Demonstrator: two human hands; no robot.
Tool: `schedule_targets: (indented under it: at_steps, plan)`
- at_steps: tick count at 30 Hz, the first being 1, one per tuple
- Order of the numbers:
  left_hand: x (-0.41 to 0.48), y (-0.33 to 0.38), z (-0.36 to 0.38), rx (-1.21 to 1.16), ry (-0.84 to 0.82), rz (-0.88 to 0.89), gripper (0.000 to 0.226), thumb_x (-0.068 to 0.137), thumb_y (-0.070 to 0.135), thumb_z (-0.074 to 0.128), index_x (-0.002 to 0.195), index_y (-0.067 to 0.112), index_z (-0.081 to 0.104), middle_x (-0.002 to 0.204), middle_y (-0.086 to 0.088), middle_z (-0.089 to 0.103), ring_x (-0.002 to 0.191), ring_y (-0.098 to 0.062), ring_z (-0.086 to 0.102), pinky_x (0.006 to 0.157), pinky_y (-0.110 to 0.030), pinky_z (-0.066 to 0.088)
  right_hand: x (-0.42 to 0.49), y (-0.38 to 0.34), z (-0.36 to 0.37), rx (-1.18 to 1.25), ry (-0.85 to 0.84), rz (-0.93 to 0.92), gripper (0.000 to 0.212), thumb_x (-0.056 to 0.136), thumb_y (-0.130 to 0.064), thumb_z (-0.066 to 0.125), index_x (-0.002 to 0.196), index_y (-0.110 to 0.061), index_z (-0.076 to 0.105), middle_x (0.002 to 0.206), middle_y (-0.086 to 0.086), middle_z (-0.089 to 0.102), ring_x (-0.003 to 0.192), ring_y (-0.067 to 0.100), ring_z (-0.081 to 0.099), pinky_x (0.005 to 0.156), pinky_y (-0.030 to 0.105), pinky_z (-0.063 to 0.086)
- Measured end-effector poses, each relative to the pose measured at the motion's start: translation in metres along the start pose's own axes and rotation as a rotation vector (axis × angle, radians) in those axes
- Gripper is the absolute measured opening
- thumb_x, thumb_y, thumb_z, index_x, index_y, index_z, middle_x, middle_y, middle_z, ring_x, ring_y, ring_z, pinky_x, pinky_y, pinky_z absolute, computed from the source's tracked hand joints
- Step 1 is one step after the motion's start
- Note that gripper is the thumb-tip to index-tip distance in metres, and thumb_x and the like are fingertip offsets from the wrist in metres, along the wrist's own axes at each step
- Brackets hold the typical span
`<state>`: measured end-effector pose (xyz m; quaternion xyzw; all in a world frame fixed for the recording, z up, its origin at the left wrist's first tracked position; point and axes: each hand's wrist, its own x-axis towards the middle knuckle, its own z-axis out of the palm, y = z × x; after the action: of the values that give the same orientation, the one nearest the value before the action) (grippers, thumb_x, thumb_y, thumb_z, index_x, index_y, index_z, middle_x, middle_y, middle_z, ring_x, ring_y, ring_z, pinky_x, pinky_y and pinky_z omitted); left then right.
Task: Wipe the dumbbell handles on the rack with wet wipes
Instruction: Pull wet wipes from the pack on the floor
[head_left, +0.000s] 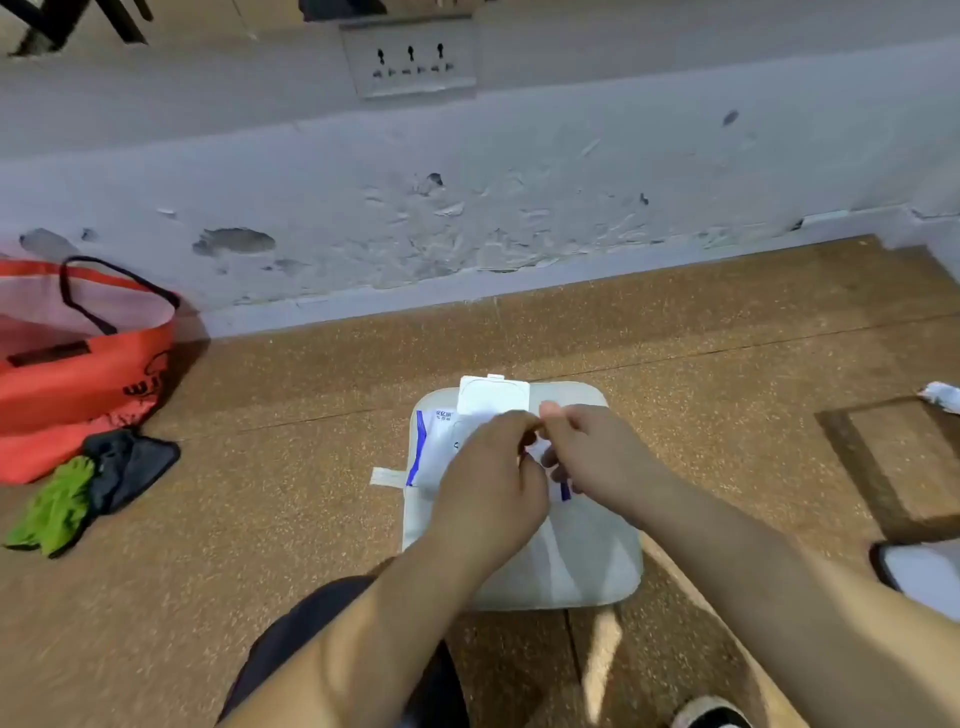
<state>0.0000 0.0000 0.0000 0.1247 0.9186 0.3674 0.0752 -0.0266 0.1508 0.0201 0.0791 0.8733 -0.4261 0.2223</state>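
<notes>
Reaching forward on bare forearms, the left hand (493, 467) and right hand (592, 447) meet fingertip to fingertip over the wet-wipe pack (434, 441). The pack lies flat on a cream, round-cornered pad (587, 566) on the speckled brown floor (311, 493). The fingers (514, 423) of both hands are curled, thumb and forefinger pinching at the pack's opening; whether a wipe sits between them is hidden. The pack is glossy white film with blue print, its stiff rectangular lid (493, 395) flipped back.
</notes>
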Motion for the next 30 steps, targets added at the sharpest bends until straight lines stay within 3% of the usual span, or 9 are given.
schedule_targets:
  at_steps: [4, 7, 10, 13, 16, 18, 21, 26, 30]
  plan:
    - [0.013, -0.039, 0.004, 0.414, 0.106, -0.059, 0.02, 0.09, 0.027, 0.054, 0.092, 0.018, 0.072, 0.11, -0.002, 0.061, 0.097, -0.027, 0.054, 0.075, -0.039, 0.048, 0.012, 0.008, 0.005, -0.243, -0.007, -0.019, 0.035, 0.102, -0.026, 0.052, 0.067, -0.024, 0.054, 0.066, -0.007, 0.056, 0.058, 0.009, 0.052, 0.053, 0.023, 0.036]
    - [0.02, -0.044, 0.002, 0.386, 0.055, -0.105, 0.028, 0.1, 0.031, 0.051, 0.095, 0.015, 0.074, 0.11, 0.001, 0.057, 0.103, -0.021, 0.049, 0.078, -0.035, 0.048, 0.021, 0.011, 0.017, -0.255, -0.032, -0.034, 0.018, 0.101, -0.027, 0.051, 0.096, -0.024, 0.068, 0.094, -0.005, 0.064, 0.075, 0.009, 0.058, 0.062, 0.024, 0.039]
    - [0.033, -0.045, -0.002, 0.419, -0.002, -0.175, 0.025, 0.1, 0.032, 0.054, 0.103, 0.013, 0.07, 0.117, -0.001, 0.051, 0.112, -0.021, 0.048, 0.082, -0.034, 0.05, 0.027, 0.01, 0.026, -0.373, -0.078, -0.044, 0.024, 0.1, -0.03, 0.055, 0.078, -0.02, 0.055, 0.084, -0.001, 0.054, 0.076, 0.018, 0.054, 0.06, 0.029, 0.034]
    - [0.038, -0.036, -0.001, 0.431, -0.032, -0.248, 0.021, 0.098, 0.028, 0.057, 0.105, 0.011, 0.067, 0.114, -0.005, 0.044, 0.112, -0.022, 0.046, 0.075, -0.032, 0.042, 0.032, 0.006, 0.028, -0.414, -0.109, -0.016, 0.032, 0.099, -0.027, 0.058, 0.069, -0.017, 0.049, 0.074, -0.001, 0.05, 0.071, 0.019, 0.049, 0.059, 0.03, 0.033]
    - [0.039, -0.038, 0.003, 0.423, -0.032, -0.296, 0.018, 0.098, 0.025, 0.059, 0.108, 0.013, 0.068, 0.104, -0.002, 0.032, 0.112, -0.023, 0.043, 0.076, -0.03, 0.036, 0.031, 0.009, 0.024, -0.407, -0.074, -0.02, 0.013, 0.095, -0.031, 0.064, 0.1, -0.019, 0.065, 0.096, -0.001, 0.063, 0.088, 0.021, 0.059, 0.073, 0.033, 0.047]
    - [0.039, -0.04, 0.003, 0.414, -0.03, -0.325, 0.017, 0.099, 0.026, 0.06, 0.11, 0.015, 0.069, 0.103, -0.002, 0.03, 0.114, -0.023, 0.043, 0.078, -0.029, 0.034, 0.027, 0.01, 0.02, -0.388, -0.098, -0.031, 0.048, 0.089, -0.037, 0.074, 0.133, -0.026, 0.059, 0.117, -0.002, 0.062, 0.094, 0.015, 0.059, 0.08, 0.031, 0.047]
    - [0.04, -0.043, 0.009, 0.403, -0.057, -0.327, 0.017, 0.1, 0.022, 0.059, 0.112, 0.015, 0.068, 0.112, -0.006, 0.041, 0.116, -0.025, 0.042, 0.081, -0.027, 0.031, 0.025, 0.013, 0.019, -0.365, -0.148, -0.052, 0.084, 0.078, -0.043, 0.085, 0.152, -0.036, 0.046, 0.121, -0.005, 0.049, 0.094, 0.008, 0.053, 0.082, 0.027, 0.042]
    - [0.041, -0.045, 0.015, 0.503, -0.113, -0.258, 0.024, 0.093, 0.015, 0.056, 0.115, 0.012, 0.063, 0.119, -0.008, 0.045, 0.115, -0.026, 0.038, 0.082, -0.027, 0.034, 0.025, 0.01, 0.026, -0.368, -0.114, -0.054, 0.086, 0.072, -0.055, 0.087, 0.148, -0.037, 0.05, 0.117, -0.004, 0.045, 0.096, 0.013, 0.057, 0.088, 0.032, 0.049]
    - [0.043, -0.047, 0.014, 0.613, -0.14, -0.124, 0.028, 0.09, 0.014, 0.05, 0.114, 0.014, 0.065, 0.115, -0.005, 0.055, 0.113, -0.025, 0.042, 0.084, -0.029, 0.025, 0.027, 0.008, 0.03, -0.386, -0.076, -0.033, 0.084, 0.07, -0.057, 0.087, 0.144, -0.036, 0.054, 0.115, -0.003, 0.047, 0.098, 0.017, 0.061, 0.089, 0.037, 0.054]
